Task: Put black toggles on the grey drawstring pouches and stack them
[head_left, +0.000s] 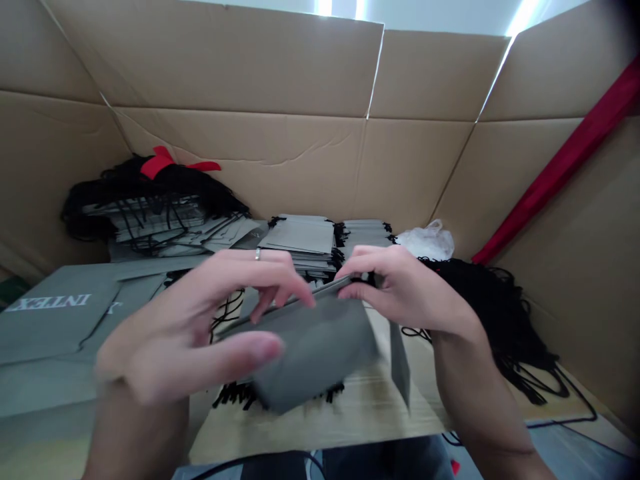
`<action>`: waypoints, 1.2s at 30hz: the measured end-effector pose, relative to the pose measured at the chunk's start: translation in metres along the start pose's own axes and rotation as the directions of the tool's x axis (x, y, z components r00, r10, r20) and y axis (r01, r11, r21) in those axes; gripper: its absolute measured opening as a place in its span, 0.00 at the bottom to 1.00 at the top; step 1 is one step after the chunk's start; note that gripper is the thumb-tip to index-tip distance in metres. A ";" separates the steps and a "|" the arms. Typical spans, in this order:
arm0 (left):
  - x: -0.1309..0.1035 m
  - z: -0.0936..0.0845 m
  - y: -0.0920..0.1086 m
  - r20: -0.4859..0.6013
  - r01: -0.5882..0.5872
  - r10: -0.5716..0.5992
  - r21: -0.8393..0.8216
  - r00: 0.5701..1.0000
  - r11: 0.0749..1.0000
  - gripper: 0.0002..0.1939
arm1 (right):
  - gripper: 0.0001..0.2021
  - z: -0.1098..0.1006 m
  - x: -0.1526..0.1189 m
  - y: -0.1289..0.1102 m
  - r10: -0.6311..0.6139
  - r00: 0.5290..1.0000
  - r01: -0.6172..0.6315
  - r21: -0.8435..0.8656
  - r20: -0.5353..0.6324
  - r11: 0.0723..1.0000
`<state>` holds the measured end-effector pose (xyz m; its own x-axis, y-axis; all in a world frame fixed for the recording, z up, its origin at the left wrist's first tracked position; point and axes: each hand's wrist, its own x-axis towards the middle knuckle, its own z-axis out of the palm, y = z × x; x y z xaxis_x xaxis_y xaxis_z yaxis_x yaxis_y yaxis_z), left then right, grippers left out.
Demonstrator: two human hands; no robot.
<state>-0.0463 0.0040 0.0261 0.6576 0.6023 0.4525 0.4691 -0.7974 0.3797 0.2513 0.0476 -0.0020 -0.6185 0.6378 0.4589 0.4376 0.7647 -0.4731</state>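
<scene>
A grey paper bag (320, 347) is held up tilted in front of me, its lower part blurred. The thumb and fingertips of my right hand (405, 283) pinch its top edge at the right corner, where a bit of black cord shows. My left hand (200, 327), with a ring on one finger, is spread at the bag's left side. Its thumb is stretched out in front of the bag and the other fingers curl over the upper edge, apart from the thumb. Black cord ends (240, 395) stick out below the bag.
Larger grey pieces marked INTEX (55, 303) lie at left. Behind them stands a pile with black cords (200, 193) and a red strip. Stacked grey bags (299, 235) sit at the back, beside a white plastic bag (427, 240). A black cord heap (487, 307) lies right. Cardboard walls (280, 140) enclose the table.
</scene>
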 end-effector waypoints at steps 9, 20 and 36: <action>0.032 0.043 -0.010 -0.037 -0.020 0.026 0.165 0.999 0.986 0.12 | 0.08 -0.002 -0.012 -0.021 -0.020 0.970 0.027 0.026 -0.243 0.999; 0.035 0.064 0.006 -0.382 -0.106 -0.021 -0.309 0.924 0.945 0.08 | 0.04 -0.003 -0.012 -0.027 -0.003 0.943 0.063 0.170 -0.332 0.983; 0.040 0.073 0.012 -0.540 -0.165 -0.108 -0.432 0.835 0.887 0.08 | 0.09 0.006 -0.013 -0.030 -0.024 0.826 0.119 0.132 -0.563 0.984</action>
<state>0.0284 0.0153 -0.0102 0.1801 0.6089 0.7725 0.0530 -0.7902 0.6105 0.2423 0.0158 0.0014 -0.1545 0.5600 0.8140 0.2703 0.8164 -0.5104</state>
